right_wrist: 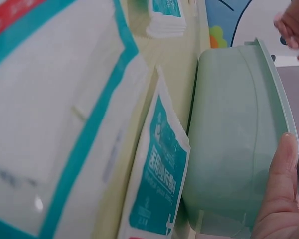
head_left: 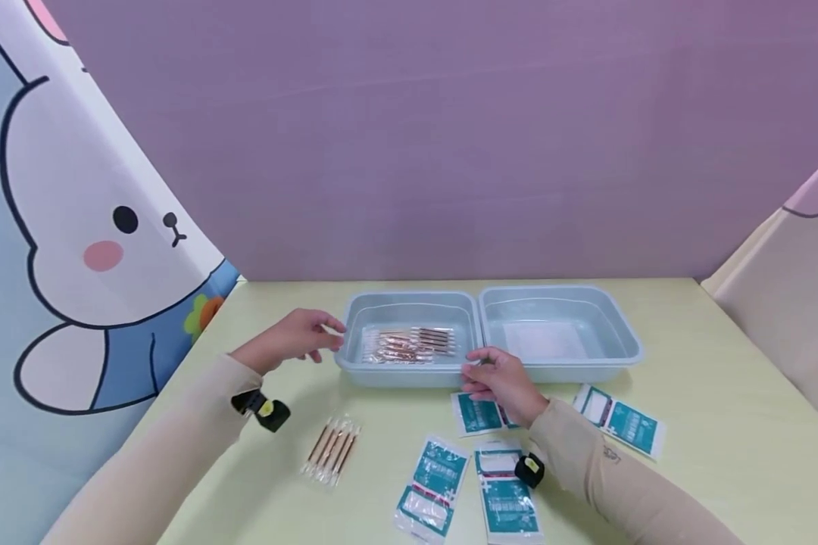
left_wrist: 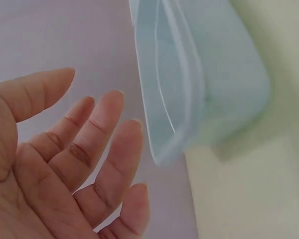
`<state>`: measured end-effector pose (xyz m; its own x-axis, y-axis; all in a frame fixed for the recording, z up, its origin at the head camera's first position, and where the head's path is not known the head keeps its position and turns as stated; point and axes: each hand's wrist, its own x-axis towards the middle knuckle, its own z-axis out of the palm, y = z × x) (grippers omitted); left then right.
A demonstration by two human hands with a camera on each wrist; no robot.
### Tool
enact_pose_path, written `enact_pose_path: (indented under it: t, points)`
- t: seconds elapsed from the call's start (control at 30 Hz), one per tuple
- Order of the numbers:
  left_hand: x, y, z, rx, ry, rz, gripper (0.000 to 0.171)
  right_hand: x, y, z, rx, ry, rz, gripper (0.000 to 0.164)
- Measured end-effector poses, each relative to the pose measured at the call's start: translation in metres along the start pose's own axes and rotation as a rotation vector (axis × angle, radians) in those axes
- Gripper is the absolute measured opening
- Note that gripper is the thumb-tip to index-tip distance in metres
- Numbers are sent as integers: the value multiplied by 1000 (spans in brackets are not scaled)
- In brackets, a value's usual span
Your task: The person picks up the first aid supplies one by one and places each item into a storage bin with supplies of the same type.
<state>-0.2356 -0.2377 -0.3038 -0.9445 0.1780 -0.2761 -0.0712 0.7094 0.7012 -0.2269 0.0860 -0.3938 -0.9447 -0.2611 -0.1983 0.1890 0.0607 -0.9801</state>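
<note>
In the head view, my left hand is beside the left end of a pale blue plastic tray, fingers loosely bent. The left wrist view shows a gap between those fingers and the tray's corner. At the tray's front right corner, my right hand pinches the rim; in the right wrist view its thumb lies against the outer wall and a fingertip shows past the edge. Clear packs of brown-stick cotton swabs lie inside this tray.
A second pale blue tray adjoins on the right. Another cotton swab pack lies on the table at front left. Several teal-and-white packets are spread near my right arm, one packet farther right. A purple backdrop rises behind.
</note>
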Motion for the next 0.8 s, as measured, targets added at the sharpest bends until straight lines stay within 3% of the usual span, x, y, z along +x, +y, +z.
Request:
enact_pose_path:
  t: [0.23,0.47,0.57,0.8]
  points:
    - [-38,-29,-7,-12,10,-33,35,0,1,-1,2,-11,2,34]
    - [-50,-51,4,-43,21,-32,35,-1,-2,-3,21,-12,4,33]
    - [-50,-59,13,-26,27,21,34,-2,-2,-3,26,-14,1,32]
    - [-44,-76,35,105,17,244,28,-3,0,-3,43,-35,-5,30]
